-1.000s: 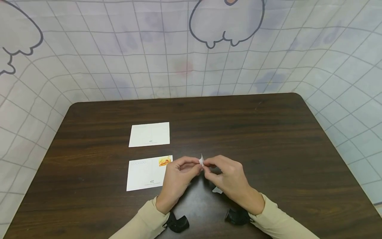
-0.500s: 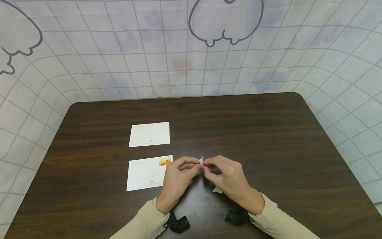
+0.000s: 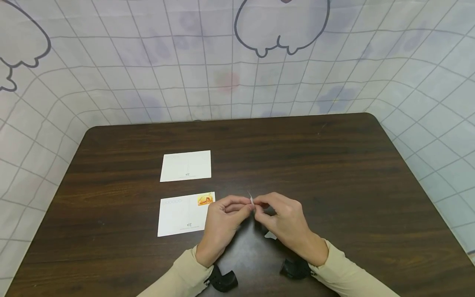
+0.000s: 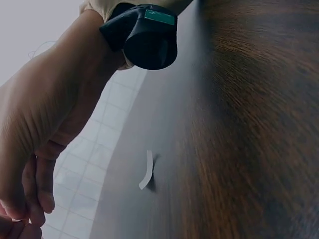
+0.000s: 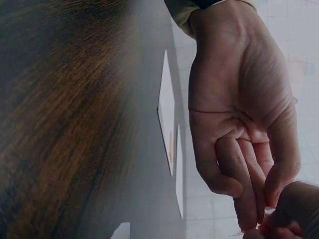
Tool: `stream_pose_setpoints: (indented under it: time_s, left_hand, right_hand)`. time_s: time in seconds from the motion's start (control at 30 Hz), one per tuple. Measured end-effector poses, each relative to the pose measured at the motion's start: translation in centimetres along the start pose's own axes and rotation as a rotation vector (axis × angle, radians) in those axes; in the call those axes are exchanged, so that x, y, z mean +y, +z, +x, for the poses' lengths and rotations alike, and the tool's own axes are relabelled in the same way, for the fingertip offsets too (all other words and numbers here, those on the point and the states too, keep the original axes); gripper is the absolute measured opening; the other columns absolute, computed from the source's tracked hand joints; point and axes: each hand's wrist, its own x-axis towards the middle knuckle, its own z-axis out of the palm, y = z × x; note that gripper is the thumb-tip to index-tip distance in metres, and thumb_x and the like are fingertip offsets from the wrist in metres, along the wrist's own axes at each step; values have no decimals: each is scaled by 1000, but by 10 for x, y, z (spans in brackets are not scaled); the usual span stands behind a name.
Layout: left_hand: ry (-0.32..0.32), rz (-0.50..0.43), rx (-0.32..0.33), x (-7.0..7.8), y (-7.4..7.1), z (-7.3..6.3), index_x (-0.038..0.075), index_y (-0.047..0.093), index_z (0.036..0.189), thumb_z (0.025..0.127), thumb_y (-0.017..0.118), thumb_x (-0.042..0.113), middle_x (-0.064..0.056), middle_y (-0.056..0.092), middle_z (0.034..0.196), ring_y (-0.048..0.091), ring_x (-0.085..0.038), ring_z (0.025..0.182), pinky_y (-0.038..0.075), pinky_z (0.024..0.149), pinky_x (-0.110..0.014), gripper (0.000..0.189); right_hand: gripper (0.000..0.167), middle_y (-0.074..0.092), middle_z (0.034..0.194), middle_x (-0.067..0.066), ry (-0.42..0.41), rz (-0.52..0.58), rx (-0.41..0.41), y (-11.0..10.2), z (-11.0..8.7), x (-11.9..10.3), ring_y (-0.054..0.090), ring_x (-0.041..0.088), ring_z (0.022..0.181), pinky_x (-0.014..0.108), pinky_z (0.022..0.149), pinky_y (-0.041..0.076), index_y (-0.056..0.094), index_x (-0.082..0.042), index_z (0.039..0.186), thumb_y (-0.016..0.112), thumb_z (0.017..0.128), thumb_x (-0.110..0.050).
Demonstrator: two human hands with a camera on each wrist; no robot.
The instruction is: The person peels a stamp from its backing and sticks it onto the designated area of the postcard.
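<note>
Near the table's front, in the head view, my left hand (image 3: 222,220) and right hand (image 3: 289,220) meet fingertip to fingertip. Between them they pinch a small thin white paper piece (image 3: 252,201), seen nearly edge-on; what is on its face cannot be told. Left of my left hand lies a white postcard (image 3: 178,218) with an orange-yellow stamp (image 3: 205,199) in its top right corner. My left hand overlaps this card's right edge in that view. A curved white paper scrap (image 4: 147,172) rests on the table, partly hidden under my right hand in the head view.
A second white postcard (image 3: 185,166), without a stamp, lies behind the stamped one. Both are on the dark wooden table (image 3: 334,165). Black wrist cameras (image 3: 224,281) sit at both cuffs. A white gridded cloth (image 3: 222,62) hangs behind and at the sides.
The paper piece has turned and looks narrower than before. My left hand has shifted slightly to the right. The cards and scrap stay where they were.
</note>
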Motion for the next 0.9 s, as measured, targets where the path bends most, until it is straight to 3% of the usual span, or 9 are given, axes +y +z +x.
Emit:
stream_pose_setpoints:
  time_s: [0.3, 0.63, 0.9]
  left_hand:
    - [-27, -37, 16, 1, 1, -1, 7, 79, 98, 89, 77, 9, -9, 81, 90, 73, -8, 83, 55, 71, -18, 9]
    - [-22, -102, 8, 1, 3, -4, 6, 78, 101, 91, 76, 8, -10, 82, 95, 77, -13, 89, 60, 77, -20, 11]
    - [-32, -126, 20, 0, 4, -4, 4, 78, 103, 92, 76, 7, -8, 82, 93, 77, -11, 89, 60, 78, -21, 12]
  right_hand:
    - [25, 77, 83, 5, -29, 16, 13, 2, 1, 2, 73, 13, 72, 20, 66, 61, 76, -7, 92, 78, 74, 10]
    - [13, 75, 82, 6, -49, 4, 10, 2, 0, 2, 72, 13, 71, 21, 64, 61, 76, -4, 92, 70, 85, 4]
    - [18, 77, 85, 6, -45, 15, 5, 2, 0, 2, 73, 14, 71, 20, 65, 61, 77, -4, 92, 75, 79, 7]
